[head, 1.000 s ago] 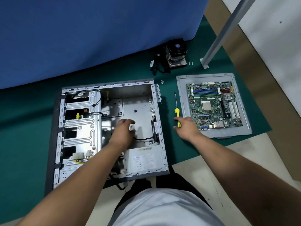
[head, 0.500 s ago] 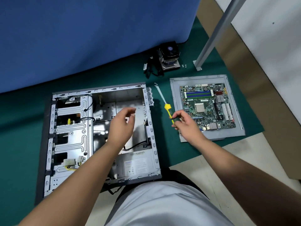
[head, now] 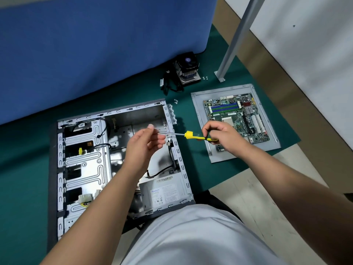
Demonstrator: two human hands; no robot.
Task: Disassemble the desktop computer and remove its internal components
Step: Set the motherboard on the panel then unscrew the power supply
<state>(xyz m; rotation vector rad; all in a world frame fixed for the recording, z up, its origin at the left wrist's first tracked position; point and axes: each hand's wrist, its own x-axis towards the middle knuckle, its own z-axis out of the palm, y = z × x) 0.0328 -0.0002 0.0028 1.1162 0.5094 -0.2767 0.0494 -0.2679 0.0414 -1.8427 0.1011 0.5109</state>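
The open computer case [head: 177,155] lies on its side on the green mat, with drive bays at its left and a grey power supply [head: 162,192] in its near right corner. My right hand [head: 221,134] grips the yellow-and-black handle of a screwdriver [head: 193,135] held level above the case's right wall. Its metal shaft points left into my left hand [head: 145,144], whose fingertips pinch the tip end. A green motherboard [head: 236,119] rests on a grey side panel [head: 198,111] to the right of the case.
A CPU cooler with fan [head: 187,68] and black cables sits at the back by the blue partition [head: 95,44]. Small screws [head: 175,101] lie near the case's far corner. A metal post [head: 235,41] stands at the back right. My lap fills the near edge.
My right hand picked the screwdriver up off the mat and turned it level. My left hand rose out of the case and took hold of the shaft's tip.
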